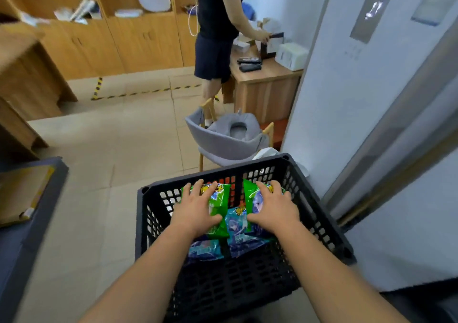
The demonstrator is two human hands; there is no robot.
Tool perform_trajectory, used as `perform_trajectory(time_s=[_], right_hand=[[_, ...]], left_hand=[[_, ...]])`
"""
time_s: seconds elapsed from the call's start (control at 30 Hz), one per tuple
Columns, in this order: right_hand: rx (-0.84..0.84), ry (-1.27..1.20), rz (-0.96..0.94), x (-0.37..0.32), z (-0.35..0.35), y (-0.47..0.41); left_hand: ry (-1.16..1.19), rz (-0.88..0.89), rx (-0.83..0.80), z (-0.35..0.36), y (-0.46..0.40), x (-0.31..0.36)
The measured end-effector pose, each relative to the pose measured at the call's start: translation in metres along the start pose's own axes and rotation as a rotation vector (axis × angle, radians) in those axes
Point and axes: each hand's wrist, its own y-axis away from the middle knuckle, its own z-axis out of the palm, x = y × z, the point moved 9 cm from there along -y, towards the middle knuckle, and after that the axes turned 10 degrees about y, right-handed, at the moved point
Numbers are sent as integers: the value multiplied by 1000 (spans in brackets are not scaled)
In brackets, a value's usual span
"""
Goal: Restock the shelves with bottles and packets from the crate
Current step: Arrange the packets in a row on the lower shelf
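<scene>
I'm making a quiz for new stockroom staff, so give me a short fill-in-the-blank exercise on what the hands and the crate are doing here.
1. Each hand grips a ____ packet: the left hand one, the right hand the other.
2. Both hands reach into a black ____.
3. Under the two held packets lie ____ packets.
4. Just beyond the crate stands a grey ____.

Missing words: green; crate; blue; chair

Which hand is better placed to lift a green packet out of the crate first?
Either: left hand and right hand each grip a green packet in the crate.
</scene>
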Motion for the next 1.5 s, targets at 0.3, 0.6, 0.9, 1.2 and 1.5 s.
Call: perform_trajectory(time_s=[0.3,0.6,0.9,1.2,1.5], right_hand=[[186,-180,433,86,-27,156],[293,-261,946,231,-12,408],[313,-379,1411,337,78,702],[332,-430,1697,397,150,927],[345,-495,1837,477,216,1046]], left_hand=[[-41,459,-65,1,48,125],[-75,994,-204,81,202,337],[-134,1383,-431,230,442,508],[-242,1607,-587,354,664,602],[-284,1686,-673,460,785,683]])
